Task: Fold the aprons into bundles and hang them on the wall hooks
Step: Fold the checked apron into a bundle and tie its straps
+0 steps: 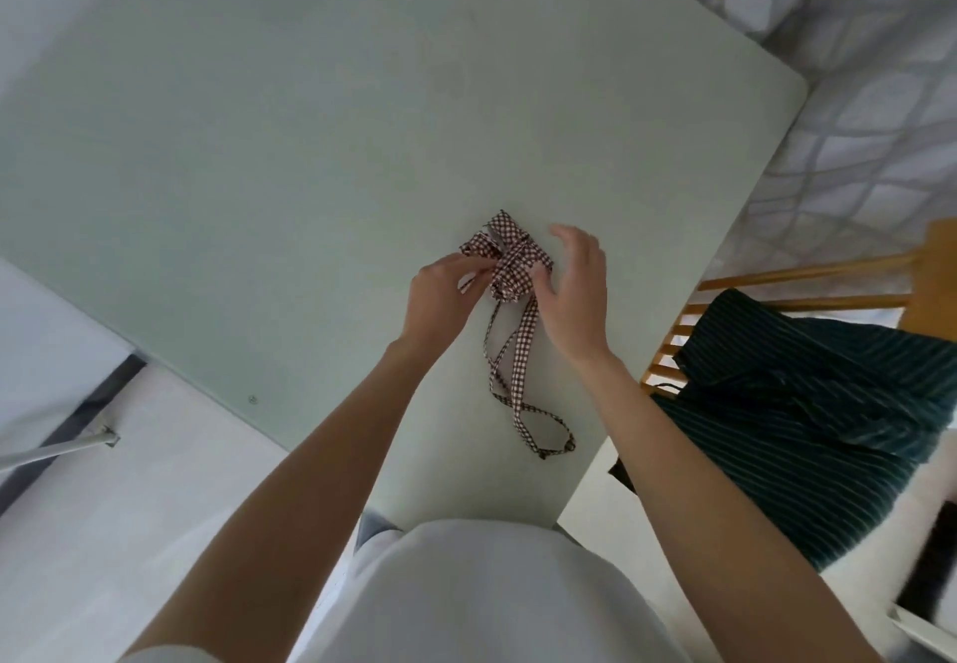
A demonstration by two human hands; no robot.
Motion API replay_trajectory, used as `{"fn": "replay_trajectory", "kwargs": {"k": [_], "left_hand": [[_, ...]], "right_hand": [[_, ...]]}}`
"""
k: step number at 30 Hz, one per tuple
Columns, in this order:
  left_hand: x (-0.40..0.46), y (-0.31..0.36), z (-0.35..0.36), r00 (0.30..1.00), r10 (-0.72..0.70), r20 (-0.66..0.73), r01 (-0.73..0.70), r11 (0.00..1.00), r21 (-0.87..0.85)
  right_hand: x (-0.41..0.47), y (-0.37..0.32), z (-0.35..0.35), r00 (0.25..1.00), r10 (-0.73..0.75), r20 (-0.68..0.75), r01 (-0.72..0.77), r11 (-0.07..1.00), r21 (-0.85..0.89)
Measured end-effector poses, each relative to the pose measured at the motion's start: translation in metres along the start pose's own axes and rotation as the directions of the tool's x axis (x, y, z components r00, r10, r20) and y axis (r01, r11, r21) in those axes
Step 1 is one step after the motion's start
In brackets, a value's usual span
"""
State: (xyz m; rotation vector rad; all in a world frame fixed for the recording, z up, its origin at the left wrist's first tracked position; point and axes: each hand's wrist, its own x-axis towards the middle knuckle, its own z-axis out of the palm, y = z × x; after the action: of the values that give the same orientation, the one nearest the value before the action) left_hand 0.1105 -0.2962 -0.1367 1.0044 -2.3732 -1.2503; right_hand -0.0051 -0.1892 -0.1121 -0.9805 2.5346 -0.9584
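Note:
A small bundle of red-and-white checked apron (pixel 510 261) lies on the pale green table (pixel 290 144), wrapped by its own strap. My left hand (pixel 440 294) pinches the strap at the bundle's left side. My right hand (pixel 572 289) is at the bundle's right side, thumb touching the cloth, the other fingers raised and spread above it. The apron's loose checked strap (pixel 518 388) trails toward me in a loop that ends near the table's front edge. A dark green striped apron (pixel 808 403) is draped over a wooden chair at the right.
The wooden chair (pixel 808 269) stands close to the table's right edge. A patterned grey-and-white rug (pixel 880 108) covers the floor beyond the table. White floor and a metal leg (pixel 57 447) show at the left. No wall hooks are in view.

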Motion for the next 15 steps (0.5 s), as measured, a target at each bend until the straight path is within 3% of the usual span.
{"fn": "replay_trajectory", "kwargs": {"k": [2, 5, 8, 11, 15], "left_hand": [[0.000, 0.000, 0.005, 0.999, 0.022, 0.031, -0.023, 0.999, 0.028], [-0.010, -0.002, 0.004, 0.998, 0.037, -0.044, -0.030, 0.988, 0.152], [-0.030, 0.000, 0.009, 0.993, 0.071, -0.092, -0.036, 0.941, 0.337], [-0.040, 0.006, 0.020, 0.987, -0.133, 0.089, 0.092, 0.927, 0.363], [-0.037, 0.002, 0.022, 0.962, -0.228, 0.152, 0.158, 0.914, 0.374]], "right_hand": [[0.010, -0.001, -0.004, 0.972, -0.213, 0.100, 0.215, 0.977, -0.008], [0.024, -0.003, 0.001, 0.876, -0.353, 0.329, 0.386, 0.922, -0.038], [0.032, -0.001, 0.008, 0.812, -0.395, 0.430, 0.495, 0.856, -0.148], [0.036, -0.003, 0.009, 0.780, -0.399, 0.483, 0.563, 0.784, -0.261], [0.036, -0.005, 0.014, 0.747, -0.402, 0.530, 0.622, 0.704, -0.343]]}}
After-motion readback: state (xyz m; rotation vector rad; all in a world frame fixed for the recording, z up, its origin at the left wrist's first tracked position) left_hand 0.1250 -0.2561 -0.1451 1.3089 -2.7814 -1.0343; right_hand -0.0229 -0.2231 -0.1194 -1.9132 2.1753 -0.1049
